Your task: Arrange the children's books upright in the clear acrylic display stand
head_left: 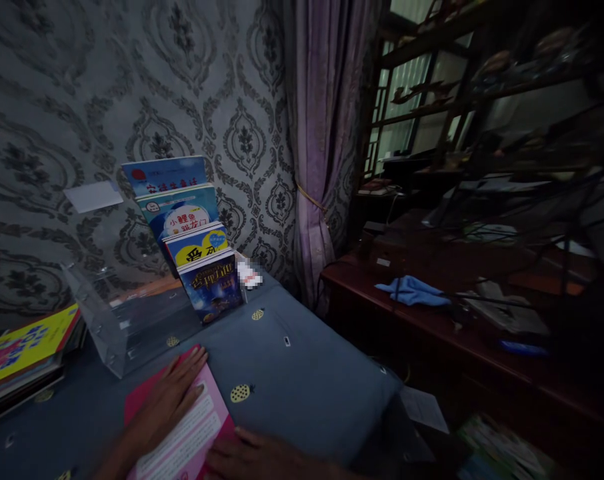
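Observation:
A pink book (192, 433) with printed text lies on the dark blue patterned cloth (302, 380) at the lower left. My left hand (167, 395) rests flat across its upper left part, fingers stretched out. At the book's lower right edge, my right hand (265, 459) is laid with its fingers extended, cut off by the bottom of the view. Beyond the hands stands a clear plastic book rack (95, 320). Several books are upright in its right part, the front one a dark blue book (213, 288).
To the left is a stack of books topped by a yellow one (27, 347). A purple curtain (315, 133) hangs at the wall. On the right, a dark red wooden desk (352, 277) carries a blue cloth (415, 291), cables and clutter. Papers (425, 408) lie low beside the cloth-covered surface.

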`<control>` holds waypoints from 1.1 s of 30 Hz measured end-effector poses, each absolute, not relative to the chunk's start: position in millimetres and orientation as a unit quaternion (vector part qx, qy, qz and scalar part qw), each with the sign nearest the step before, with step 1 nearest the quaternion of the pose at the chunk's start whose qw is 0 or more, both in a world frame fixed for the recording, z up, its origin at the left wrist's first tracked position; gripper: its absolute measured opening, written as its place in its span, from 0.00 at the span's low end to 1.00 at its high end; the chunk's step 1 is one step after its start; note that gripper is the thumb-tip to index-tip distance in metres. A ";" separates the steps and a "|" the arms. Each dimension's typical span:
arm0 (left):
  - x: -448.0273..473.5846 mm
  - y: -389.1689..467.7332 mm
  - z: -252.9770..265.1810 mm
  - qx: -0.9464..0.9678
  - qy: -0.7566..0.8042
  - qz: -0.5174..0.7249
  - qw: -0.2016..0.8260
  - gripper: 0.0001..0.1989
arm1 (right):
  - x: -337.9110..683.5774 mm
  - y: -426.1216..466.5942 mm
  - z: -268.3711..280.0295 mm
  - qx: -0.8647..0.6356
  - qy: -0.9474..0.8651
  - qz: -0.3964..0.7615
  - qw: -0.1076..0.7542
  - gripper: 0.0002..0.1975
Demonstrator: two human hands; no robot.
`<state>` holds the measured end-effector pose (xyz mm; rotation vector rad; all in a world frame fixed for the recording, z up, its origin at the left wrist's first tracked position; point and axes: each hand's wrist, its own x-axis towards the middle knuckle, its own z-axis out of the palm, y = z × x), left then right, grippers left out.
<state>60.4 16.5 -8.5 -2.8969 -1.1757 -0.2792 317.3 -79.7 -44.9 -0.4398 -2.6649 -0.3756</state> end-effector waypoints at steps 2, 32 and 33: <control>60.2 16.7 -9.9 -0.920 -0.379 -0.095 0.000 0.27 | 317.9 -81.1 -47.1 -0.163 -0.955 -0.135 0.210 0.20; -16.6 -41.9 -82.4 -0.865 -0.456 -0.143 0.153 0.35 | 322.3 -99.6 -17.0 -0.195 -0.962 -0.031 0.187 0.21; -14.2 -49.7 -82.0 -0.868 -0.449 -0.147 0.155 0.36 | 321.8 -99.8 -18.5 -0.197 -0.963 -0.031 0.183 0.21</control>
